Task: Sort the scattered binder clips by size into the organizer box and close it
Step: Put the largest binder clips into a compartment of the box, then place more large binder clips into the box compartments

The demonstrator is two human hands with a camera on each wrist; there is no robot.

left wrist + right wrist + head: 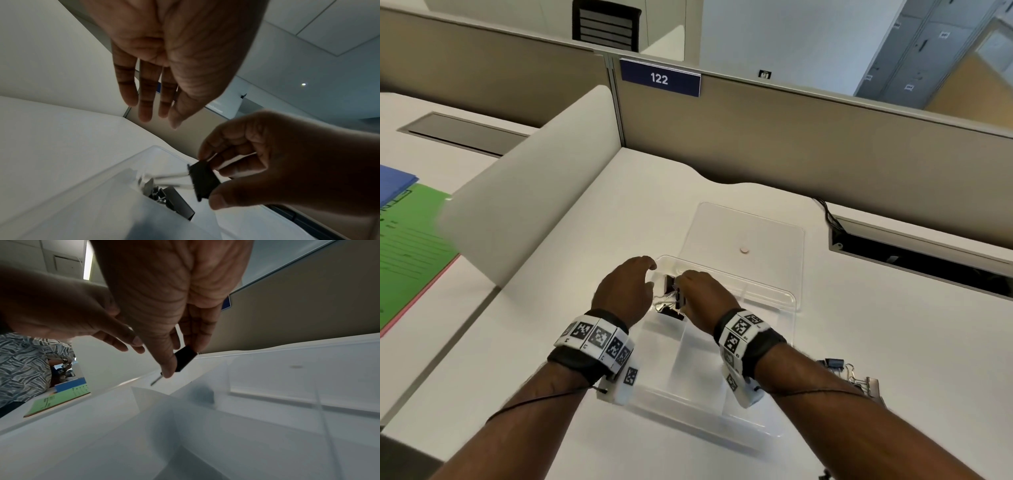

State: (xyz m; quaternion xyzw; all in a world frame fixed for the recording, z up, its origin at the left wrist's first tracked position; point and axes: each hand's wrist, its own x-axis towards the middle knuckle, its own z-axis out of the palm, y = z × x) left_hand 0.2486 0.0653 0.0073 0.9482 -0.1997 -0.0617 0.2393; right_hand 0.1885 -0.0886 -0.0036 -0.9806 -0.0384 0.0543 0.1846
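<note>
Both wrists hover over the box (774, 433) on the counter (592, 219); right hand (702, 291) pinches a black clip (202, 181) above the far-left compartment, ready to drop, while left hand (625, 291) waits alongside, fingers (144, 91) straight and spread. Lid (750, 226) lies open beyond.

An open-plan office: beyond the hands (654, 294), beige cubicle partitions (791, 137) fence the white table (619, 205), one bearing a blue "122" number plate (660, 78). Grey lockers (914, 58) stand far right, a black office chair (604, 25) behind the partition, paper folders (410, 226) far left.
</note>
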